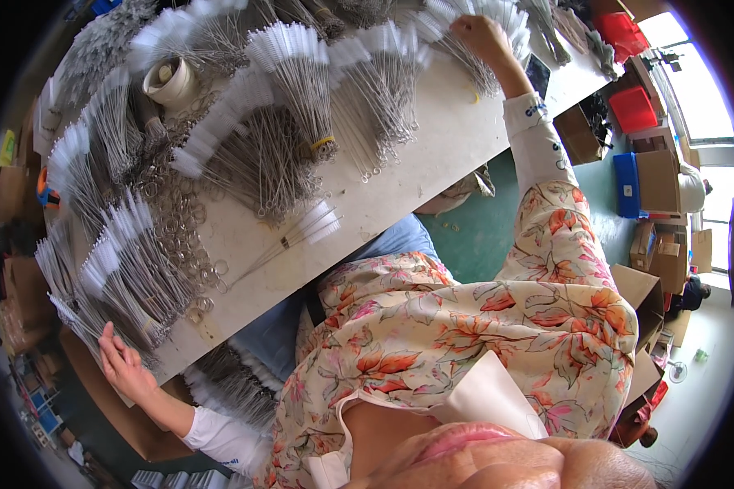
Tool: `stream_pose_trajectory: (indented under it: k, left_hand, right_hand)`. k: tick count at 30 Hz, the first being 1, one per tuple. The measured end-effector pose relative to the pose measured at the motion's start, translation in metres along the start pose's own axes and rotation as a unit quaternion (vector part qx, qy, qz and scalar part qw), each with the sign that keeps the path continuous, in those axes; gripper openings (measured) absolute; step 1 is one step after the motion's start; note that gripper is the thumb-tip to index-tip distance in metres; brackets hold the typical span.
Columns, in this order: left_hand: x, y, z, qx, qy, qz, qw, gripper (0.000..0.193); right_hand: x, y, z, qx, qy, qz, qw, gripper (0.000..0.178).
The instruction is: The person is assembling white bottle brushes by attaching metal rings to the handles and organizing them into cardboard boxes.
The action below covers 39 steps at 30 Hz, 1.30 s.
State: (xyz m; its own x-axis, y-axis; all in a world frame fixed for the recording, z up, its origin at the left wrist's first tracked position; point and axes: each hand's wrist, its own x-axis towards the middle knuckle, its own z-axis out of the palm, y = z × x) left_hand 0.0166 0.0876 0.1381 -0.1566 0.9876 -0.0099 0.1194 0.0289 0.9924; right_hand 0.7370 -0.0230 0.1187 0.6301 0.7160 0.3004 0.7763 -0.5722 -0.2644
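Observation:
At the far right of the table, my right hand (pixel 481 39) reaches into a pile of wire-handled brushes (pixel 510 24) with white bristle heads. Its fingers are bent closed at the bristles; what they hold, if anything, is hidden. My left hand (pixel 126 368) is at the table's near left corner, fingers stretched out, beside the ends of a group of wire brushes (pixel 98 269). Nothing shows in its palm. A few loose brushes (pixel 318 224) lie near the table's front edge. Behind them is a heap of brushes with looped wire ends (pixel 273 155).
Many small metal rings (pixel 183 216) lie scattered on the white table (pixel 432 167). Behind them stands a white cup (pixel 170 83). A banded brush bundle (pixel 298 73) rests mid-table. A dark flat device (pixel 537 75) lies by the right edge. Boxes and red bins (pixel 633 110) stand to the right.

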Motion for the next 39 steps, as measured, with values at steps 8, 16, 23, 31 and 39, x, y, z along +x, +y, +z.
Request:
stream_pose_trajectory:
  k: [8, 16, 23, 31, 39]
  left_hand:
    - [-0.009, -0.016, 0.010, -0.098, -0.072, 0.002, 0.993, 0.032]
    - [-0.047, 0.006, 0.049, -0.063, -0.128, -0.002, 0.990, 0.028]
    - [-0.119, 0.042, 0.194, -0.081, -0.285, 0.174, 0.939, 0.026]
    - [-0.118, 0.034, 0.215, -0.115, -0.094, 0.374, 0.915, 0.014]
    - [-0.133, -0.013, 0.213, 0.089, -0.206, 0.548, 0.806, 0.042]
  right_hand:
    - [-0.002, 0.017, 0.005, -0.056, -0.046, -0.034, 0.997, 0.021]
    - [0.013, -0.021, -0.075, 0.304, 0.181, -0.091, 0.931, 0.016]
    - [-0.140, -0.234, -0.044, 0.711, -0.243, -0.285, 0.595, 0.020]
    - [-0.195, -0.256, -0.029, 0.677, -0.214, -0.182, 0.680, 0.027]
    - [-0.216, -0.262, 0.000, 0.854, -0.401, 0.118, 0.309, 0.017]
